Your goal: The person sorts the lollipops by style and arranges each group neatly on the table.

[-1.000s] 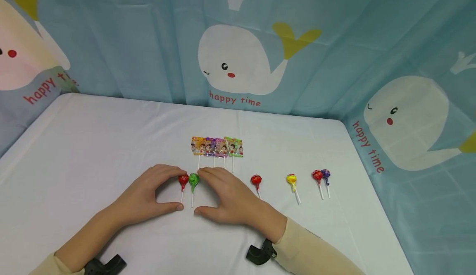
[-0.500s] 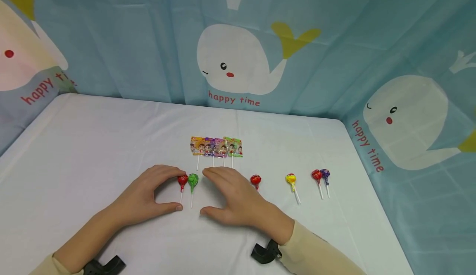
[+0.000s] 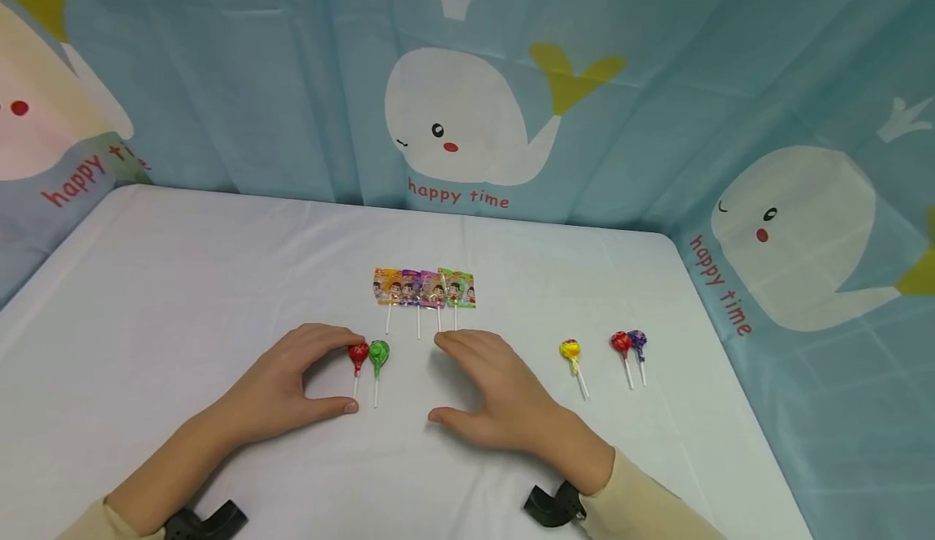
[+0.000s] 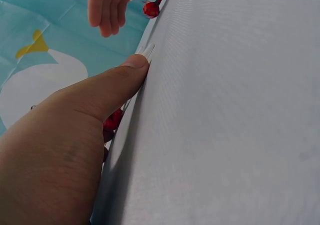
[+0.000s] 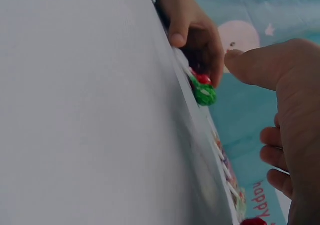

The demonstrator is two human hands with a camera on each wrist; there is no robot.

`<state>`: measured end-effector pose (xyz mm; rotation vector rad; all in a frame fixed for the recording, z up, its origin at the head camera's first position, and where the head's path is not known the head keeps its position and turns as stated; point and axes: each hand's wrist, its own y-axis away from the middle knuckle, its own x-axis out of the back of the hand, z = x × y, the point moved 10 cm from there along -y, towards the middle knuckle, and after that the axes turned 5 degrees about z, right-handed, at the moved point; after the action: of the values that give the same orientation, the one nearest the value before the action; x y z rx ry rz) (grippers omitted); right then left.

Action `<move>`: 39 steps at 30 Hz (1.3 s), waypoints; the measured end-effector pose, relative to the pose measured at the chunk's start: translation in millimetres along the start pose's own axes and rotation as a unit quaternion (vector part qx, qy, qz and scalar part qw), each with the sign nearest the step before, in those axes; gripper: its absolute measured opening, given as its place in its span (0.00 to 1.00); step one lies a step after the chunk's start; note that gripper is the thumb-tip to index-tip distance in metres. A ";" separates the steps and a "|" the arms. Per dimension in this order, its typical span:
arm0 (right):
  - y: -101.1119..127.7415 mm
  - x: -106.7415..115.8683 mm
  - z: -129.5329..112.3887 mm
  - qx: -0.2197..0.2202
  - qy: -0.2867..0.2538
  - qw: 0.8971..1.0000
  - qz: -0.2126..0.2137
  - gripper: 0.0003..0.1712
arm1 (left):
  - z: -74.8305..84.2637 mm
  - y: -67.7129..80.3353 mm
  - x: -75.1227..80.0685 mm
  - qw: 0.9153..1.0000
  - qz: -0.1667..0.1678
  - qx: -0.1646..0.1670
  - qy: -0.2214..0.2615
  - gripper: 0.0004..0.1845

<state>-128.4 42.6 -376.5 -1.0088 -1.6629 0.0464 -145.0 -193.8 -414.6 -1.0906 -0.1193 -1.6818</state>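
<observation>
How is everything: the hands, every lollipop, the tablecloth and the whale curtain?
Left hand: fingers curved at the left red lollipop.
Left red lollipop: wrapped, between fingertips and thumb.
Right hand: holding nothing, thumb apart from fingers.
Green lollipop: wrapped, lying down.
Middle red lollipop: mostly hidden.
Yellow lollipop: wrapped, lying down.
Right red lollipop: wrapped, lying down.
Purple lollipop: wrapped, lying down.
Flat-packet lollipops: wrapped, overlapping.
Tablecloth: lightly creased.
Whale curtain: hanging.

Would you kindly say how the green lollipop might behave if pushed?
The green lollipop would probably roll in an arc, its round head wider than its stick. The shiny wrapper may be slippery; the thin, straight stick seems stiff.
</observation>
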 end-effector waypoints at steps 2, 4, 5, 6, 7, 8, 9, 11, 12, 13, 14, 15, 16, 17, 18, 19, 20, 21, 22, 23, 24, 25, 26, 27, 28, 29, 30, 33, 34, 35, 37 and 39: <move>4.4 5.0 4.2 -0.004 -0.003 1.000 0.007 0.48 | 0.2 -0.4 -0.7 1.000 0.000 -0.002 0.002 0.44; 8.8 10.2 8.4 -0.012 -0.006 1.000 0.010 0.48 | 0.0 -0.5 -1.2 1.000 0.000 -0.002 0.002 0.44; 11.1 12.6 10.7 -0.017 -0.008 1.000 0.012 0.48 | 0.0 -0.5 -1.4 1.000 0.000 -0.002 0.003 0.44; 13.5 15.0 13.0 -0.021 -0.010 1.000 0.013 0.48 | 0.1 -0.6 -1.6 1.000 -0.001 -0.002 0.004 0.44; 16.1 17.4 15.5 -0.026 -0.012 0.999 0.013 0.48 | 0.0 -0.8 -1.7 1.000 -0.001 -0.002 0.004 0.44; 18.6 19.5 17.9 -0.032 -0.013 0.999 0.012 0.48 | 0.2 -0.9 -1.8 1.000 -0.001 -0.002 0.004 0.44; 21.0 21.7 20.1 -0.035 -0.014 0.999 0.013 0.48 | 0.5 -1.1 -1.8 1.000 -0.001 -0.003 0.004 0.44; 25.9 25.5 24.8 -0.043 -0.015 0.999 0.013 0.48 | 0.6 -1.3 -1.8 1.000 -0.001 -0.002 0.004 0.44; 28.3 27.2 27.3 -0.048 -0.016 0.999 0.012 0.49 | 0.4 -1.2 -1.9 1.000 -0.002 -0.001 0.004 0.44; 30.5 28.6 29.7 -0.053 -0.016 0.998 0.010 0.49 | 0.1 -1.1 -2.0 1.000 -0.003 0.000 0.003 0.44; 32.9 29.9 32.3 -0.059 -0.015 0.998 0.007 0.49 | -0.3 -0.8 -2.2 1.000 -0.004 0.002 0.003 0.44; 35.4 31.2 35.0 -0.065 -0.014 0.998 0.004 0.50 | -0.8 -0.7 -2.5 1.000 -0.005 0.004 0.002 0.44; 38.1 32.0 37.8 -0.070 -0.013 0.997 0.000 0.50 | -0.9 -0.4 -2.5 1.000 -0.005 0.004 0.002 0.44; 40.4 32.5 40.1 -0.074 -0.012 0.997 -0.007 0.50 | -1.1 -0.3 -2.6 1.000 -0.006 0.005 0.002 0.44; 42.7 32.7 42.5 -0.078 -0.012 0.997 -0.014 0.51 | -1.0 -0.3 -2.7 1.000 -0.006 0.005 0.002 0.44; 45.1 32.6 45.0 -0.082 -0.012 0.996 -0.021 0.51 | -0.9 -0.5 -2.7 1.000 -0.006 0.005 0.002 0.44; 47.4 32.2 47.3 -0.086 -0.011 0.996 -0.030 0.51 | -0.7 -0.5 -2.6 1.000 -0.006 0.006 0.002 0.44; 49.4 31.9 49.2 -0.088 -0.013 0.995 -0.038 0.51 | -0.3 -0.7 -2.5 1.000 -0.006 0.006 0.002 0.44; 51.2 31.3 51.1 -0.091 -0.015 0.995 -0.046 0.51 | 0.2 -0.9 -2.3 1.000 -0.006 0.006 0.003 0.44; 52.6 30.8 52.6 -0.094 -0.017 0.994 -0.054 0.51 | 0.5 -1.1 -2.3 1.000 -0.006 0.007 0.003 0.44; 54.1 30.2 54.2 -0.098 -0.019 0.993 -0.062 0.51 | 1.1 -1.2 -2.1 1.000 -0.006 0.007 0.004 0.44; 55.5 29.8 55.7 -0.101 -0.019 0.992 -0.069 0.51 | 1.9 -1.4 -1.9 1.000 -0.005 0.005 0.005 0.44; 56.7 29.4 57.0 -0.104 -0.020 0.992 -0.075 0.51 | 2.5 -1.5 -1.7 1.000 -0.005 0.005 0.006 0.43; 57.7 29.2 58.2 -0.106 -0.020 0.991 -0.080 0.51 | 2.9 -1.5 -1.6 1.000 -0.005 0.004 0.006 0.43; 58.6 28.7 59.3 -0.109 -0.021 0.990 -0.085 0.51 | 3.1 -1.5 -1.6 1.000 -0.005 0.004 0.007 0.43; 59.4 28.3 60.3 -0.113 -0.021 0.989 -0.090 0.51 | 3.0 -1.4 -1.6 1.000 -0.005 0.004 0.007 0.43; 60.3 28.0 61.3 -0.116 -0.022 0.989 -0.093 0.51 | 2.6 -1.3 -1.5 1.000 -0.005 0.004 0.007 0.43; 62.3 27.5 63.8 -0.125 -0.022 0.987 -0.099 0.51 | 0.3 -0.8 -2.1 1.000 -0.008 0.007 0.002 0.43; 62.7 27.5 64.4 -0.127 -0.022 0.987 -0.100 0.51 | -0.4 -0.6 -2.2 1.000 -0.009 0.007 0.000 0.44; 62.8 27.6 64.6 -0.126 -0.020 0.987 -0.099 0.51 | -1.0 -0.4 -2.3 1.000 -0.010 0.008 -0.002 0.44; 63.2 28.0 65.4 -0.125 -0.016 0.987 -0.097 0.51 | -1.4 -0.5 -2.1 1.000 -0.010 0.008 -0.004 0.44; 63.0 28.7 65.7 -0.123 -0.013 0.988 -0.095 0.50 | -0.9 -0.7 -1.7 1.000 -0.010 0.006 -0.001 0.44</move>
<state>-144.9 130.3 -410.3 -1.0292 -1.8130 -0.2789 -146.1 -192.8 -416.0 -1.0863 -0.1413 -1.6951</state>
